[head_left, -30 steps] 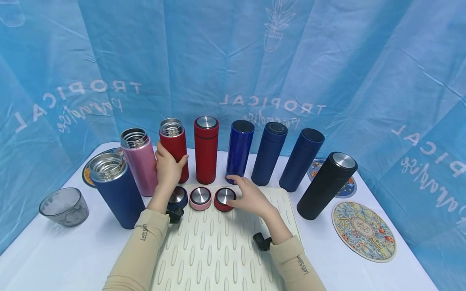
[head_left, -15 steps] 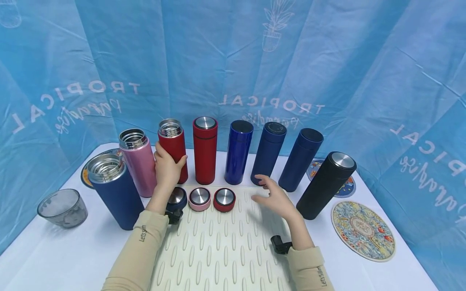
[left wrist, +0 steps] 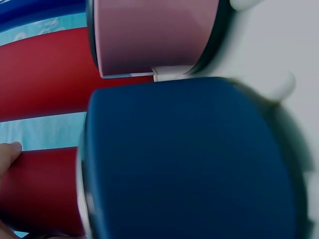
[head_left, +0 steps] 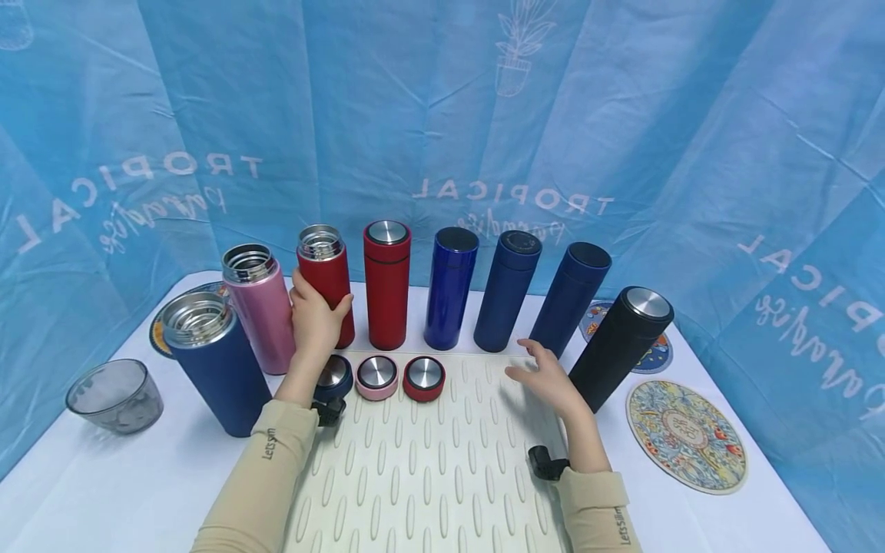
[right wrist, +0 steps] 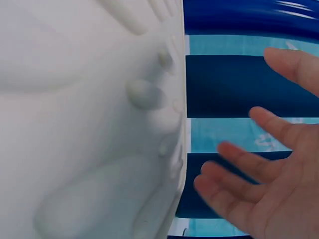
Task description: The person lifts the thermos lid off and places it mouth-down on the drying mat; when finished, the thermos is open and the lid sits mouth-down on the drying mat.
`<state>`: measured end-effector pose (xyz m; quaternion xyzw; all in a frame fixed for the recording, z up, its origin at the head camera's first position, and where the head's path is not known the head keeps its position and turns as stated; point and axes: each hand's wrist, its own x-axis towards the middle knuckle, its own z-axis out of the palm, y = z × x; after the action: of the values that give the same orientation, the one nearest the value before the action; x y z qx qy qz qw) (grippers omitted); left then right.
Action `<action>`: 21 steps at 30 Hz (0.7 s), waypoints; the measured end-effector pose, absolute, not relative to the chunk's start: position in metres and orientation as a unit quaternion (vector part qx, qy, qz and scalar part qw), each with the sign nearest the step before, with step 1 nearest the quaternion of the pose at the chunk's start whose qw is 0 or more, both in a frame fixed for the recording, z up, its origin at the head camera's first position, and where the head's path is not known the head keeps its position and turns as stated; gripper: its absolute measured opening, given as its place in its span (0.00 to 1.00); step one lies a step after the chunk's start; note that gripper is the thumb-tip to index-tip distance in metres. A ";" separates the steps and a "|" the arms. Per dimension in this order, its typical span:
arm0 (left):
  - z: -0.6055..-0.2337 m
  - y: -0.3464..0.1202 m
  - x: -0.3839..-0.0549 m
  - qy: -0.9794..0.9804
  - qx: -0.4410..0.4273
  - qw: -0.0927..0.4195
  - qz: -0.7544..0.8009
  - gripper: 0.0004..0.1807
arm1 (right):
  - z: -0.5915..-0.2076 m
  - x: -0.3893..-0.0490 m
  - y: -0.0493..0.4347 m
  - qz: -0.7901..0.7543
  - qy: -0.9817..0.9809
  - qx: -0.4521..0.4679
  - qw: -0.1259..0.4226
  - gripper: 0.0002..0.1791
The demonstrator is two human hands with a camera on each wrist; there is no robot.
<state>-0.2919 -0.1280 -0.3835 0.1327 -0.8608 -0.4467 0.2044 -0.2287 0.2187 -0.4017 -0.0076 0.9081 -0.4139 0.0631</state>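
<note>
My left hand [head_left: 316, 322] grips a lidless red thermos bottle [head_left: 328, 278], with the thumb on its right side and the fingers on its left. A lidless pink thermos [head_left: 261, 315] stands just left of that hand, and a lidless navy thermos [head_left: 223, 376] stands nearer. On the white mat's far left lie a navy lid [head_left: 333, 376], a pink lid [head_left: 377, 376] and a red lid [head_left: 424, 379], in a row. My right hand [head_left: 553, 382], fingers spread, holds nothing over the mat's right side. In the right wrist view its fingers [right wrist: 227, 199] look loosely extended.
Lidded bottles stand along the back: one red [head_left: 387, 299], one shiny blue [head_left: 449, 296], two navy, and one black [head_left: 611, 357]. A grey glass bowl [head_left: 117, 395] is at far left. A round patterned coaster [head_left: 687, 438] lies right of the white ribbed mat [head_left: 422, 468].
My right hand has let go of the red lid and moved right across the mat, leaving the lid in the row. The left hand stays on the red bottle.
</note>
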 end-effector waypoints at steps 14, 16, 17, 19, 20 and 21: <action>-0.380 -0.108 -0.273 -0.819 0.097 0.251 -0.507 0.55 | -0.406 -0.230 0.221 -0.396 0.913 0.058 0.085 0.34; -0.374 -0.101 -0.267 -0.814 0.084 0.269 -0.509 0.55 | -0.406 -0.230 0.221 -0.396 0.912 0.063 0.089 0.34; -0.371 -0.097 -0.263 -0.812 0.077 0.277 -0.507 0.55 | -0.406 -0.229 0.221 -0.396 0.911 0.064 0.090 0.34; -0.365 -0.088 -0.256 -0.814 0.062 0.290 -0.499 0.55 | -0.406 -0.229 0.221 -0.396 0.911 0.063 0.093 0.34; -0.362 -0.084 -0.253 -0.816 0.054 0.296 -0.493 0.54 | -0.406 -0.228 0.222 -0.396 0.911 0.062 0.095 0.34; -0.360 -0.080 -0.250 -0.819 0.043 0.301 -0.486 0.54 | -0.406 -0.228 0.222 -0.397 0.911 0.062 0.097 0.34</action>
<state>-0.2502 -0.0799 -0.3603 0.0434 -0.8190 -0.4863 0.3014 -0.2275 0.2217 -0.4064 0.0616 0.9106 -0.3969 0.0973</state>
